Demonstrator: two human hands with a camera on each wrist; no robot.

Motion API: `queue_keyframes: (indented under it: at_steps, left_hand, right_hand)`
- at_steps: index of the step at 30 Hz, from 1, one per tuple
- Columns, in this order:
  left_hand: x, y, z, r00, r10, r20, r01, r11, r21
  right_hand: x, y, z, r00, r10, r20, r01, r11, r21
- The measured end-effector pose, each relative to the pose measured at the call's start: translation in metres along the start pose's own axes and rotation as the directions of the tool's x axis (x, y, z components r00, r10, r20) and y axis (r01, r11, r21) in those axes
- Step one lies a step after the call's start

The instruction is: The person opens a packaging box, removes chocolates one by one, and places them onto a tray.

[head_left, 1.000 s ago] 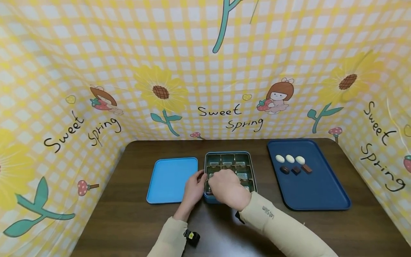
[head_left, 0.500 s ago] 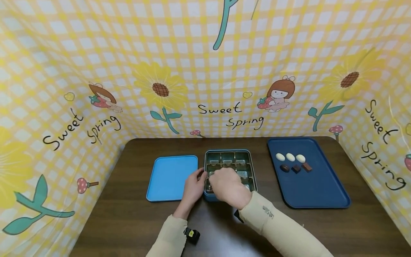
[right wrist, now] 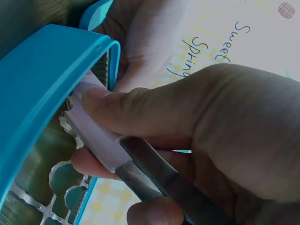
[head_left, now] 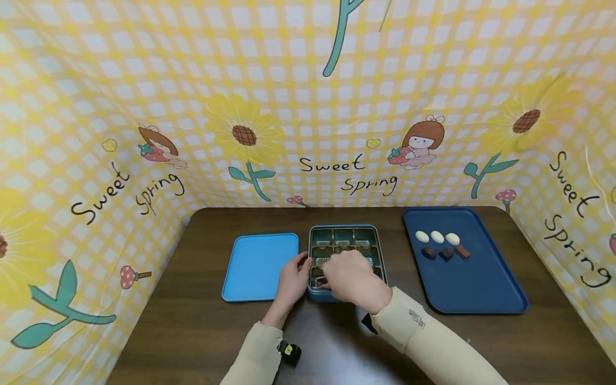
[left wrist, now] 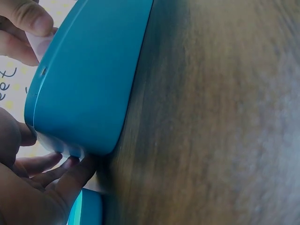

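Observation:
My right hand grips a pair of metal tongs with pale pinkish tips, bent over the front of a blue tin. The tong tips reach into its front-left compartment, where something dark shows beside them. Clear plastic dividers split the tin into a grid of compartments, and the right hand hides some of them. Against the tin's left wall rest the fingers of my left hand, extended along the outside, with the thumb near the rim.
Left of the tin lies a light-blue lid. On the right, a dark-blue tray bears three white oval pieces and three brown chocolates of different shapes. A checked cloth stands behind and beside the wooden table.
The right hand has shifted slightly to the right, so the tong tips and the dark thing in the front-left compartment now show. The left hand stays at the tin's left side.

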State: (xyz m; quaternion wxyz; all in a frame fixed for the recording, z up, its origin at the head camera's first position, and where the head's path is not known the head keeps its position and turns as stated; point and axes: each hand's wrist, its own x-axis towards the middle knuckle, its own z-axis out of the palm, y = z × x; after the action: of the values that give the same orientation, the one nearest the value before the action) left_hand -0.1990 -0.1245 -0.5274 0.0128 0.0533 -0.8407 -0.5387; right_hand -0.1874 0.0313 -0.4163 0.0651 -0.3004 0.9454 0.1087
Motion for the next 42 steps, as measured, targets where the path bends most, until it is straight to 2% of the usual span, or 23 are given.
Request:
queue_keyframes:
  at_steps: [8, 14, 22, 30, 37, 42]
  left_hand:
    - [0.002, 0.001, 0.0, 1.0, -0.015, -0.015, 0.016, 1.0, 0.003]
    - [0.003, 0.002, 0.0, 1.0, -0.006, -0.019, 0.006, 1.0, 0.0]
    - [0.004, 0.001, 0.0, 1.0, 0.002, -0.015, -0.002, 1.0, 0.004]
    - [0.004, 0.0, 0.001, 1.0, -0.008, -0.017, 0.008, 1.0, 0.008]
    - [0.002, 0.001, 0.001, 1.0, -0.008, -0.012, 0.008, 1.0, 0.016]
    - [0.0, 0.001, 0.0, 1.0, -0.007, 0.0, 0.007, 1.0, 0.005]
  right_hand:
    - [-0.007, 0.007, -0.009, 1.0, 0.002, -0.028, -0.001, 1.0, 0.018]
    - [-0.014, 0.013, -0.014, 0.997, 0.017, -0.078, -0.014, 0.999, 0.038]
    - [-0.025, 0.021, -0.024, 0.994, 0.038, -0.104, -0.034, 0.998, 0.043]
    - [-0.034, 0.035, -0.028, 0.994, 0.095, -0.062, -0.087, 0.989, 0.123]
    - [-0.048, 0.054, -0.026, 0.989, 0.119, -0.087, -0.101, 0.976, 0.191]
    - [-0.058, 0.07, -0.021, 0.982, 0.173, -0.078, -0.151, 0.962, 0.228]
